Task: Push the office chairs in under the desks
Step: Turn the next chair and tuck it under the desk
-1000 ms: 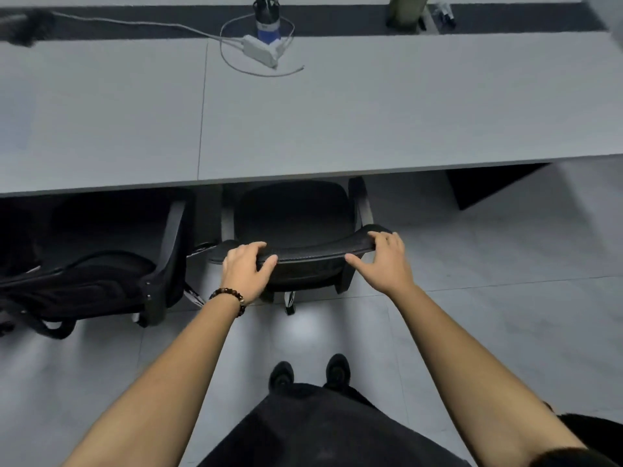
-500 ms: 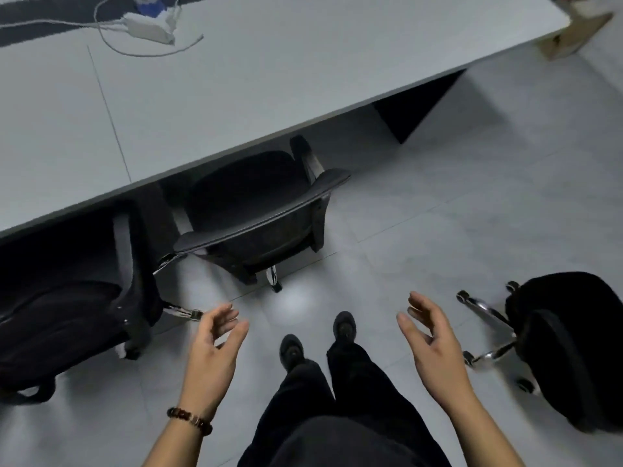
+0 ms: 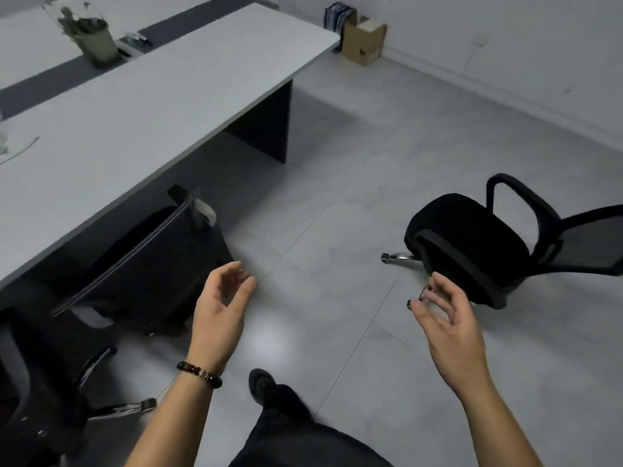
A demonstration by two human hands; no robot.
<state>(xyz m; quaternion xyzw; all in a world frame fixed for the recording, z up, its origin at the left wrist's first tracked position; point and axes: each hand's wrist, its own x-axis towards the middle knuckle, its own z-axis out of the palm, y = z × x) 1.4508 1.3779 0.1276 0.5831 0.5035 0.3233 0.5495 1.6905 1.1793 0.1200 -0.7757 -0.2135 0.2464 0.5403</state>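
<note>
A black office chair (image 3: 148, 264) stands with its seat under the grey desk (image 3: 141, 106), its backrest toward me. Another black chair (image 3: 37, 392) sits at the lower left, partly cut off by the frame. A third black chair (image 3: 472, 244) with loop armrests stands out on the floor at the right, away from the desk. My left hand (image 3: 220, 308), with a bead bracelet on the wrist, hovers open just right of the tucked chair's back. Empty and with its fingers apart, my right hand (image 3: 445, 328) hangs close to the free chair's seat edge.
A potted plant (image 3: 91, 35) stands on the desk's far side. A cardboard box (image 3: 364, 38) sits on the floor by the wall past the desk's end. My foot (image 3: 266, 385) is below centre on the grey tiled floor (image 3: 337, 203).
Both hands have let go of the tucked chair's backrest and come back open. My view has swung right, bringing the free-standing chair fully into view.
</note>
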